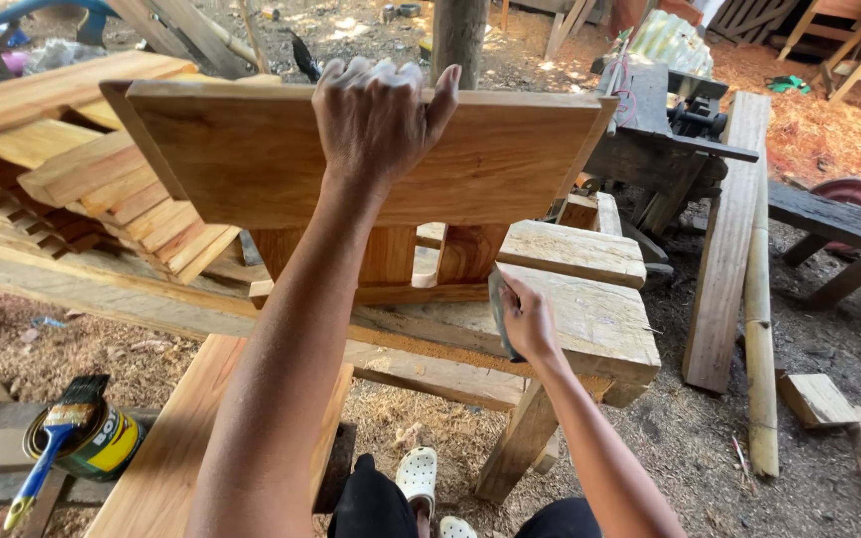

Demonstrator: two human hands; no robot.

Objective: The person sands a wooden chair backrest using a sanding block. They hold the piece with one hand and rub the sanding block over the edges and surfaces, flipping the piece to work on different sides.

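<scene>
Sawdust covers the ground of this open-air yard, where a paint can (92, 445) with a blue brush (52, 448) sits nearest. On the rough wooden surface (590, 324), the right hand (528, 319) has its fingers clamped on a sandpaper piece (499, 311). Beyond, the left hand (376, 120) hooks its fingers over the upper edge of the small wooden bench (351, 159), tipped on its side.

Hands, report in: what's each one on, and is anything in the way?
Left hand grips the top edge of the wooden stool. Right hand presses a sanding sheet by its leg. Nothing in between.

paint can (102, 445), blue brush (52, 438), stacked planks (102, 179)
</scene>
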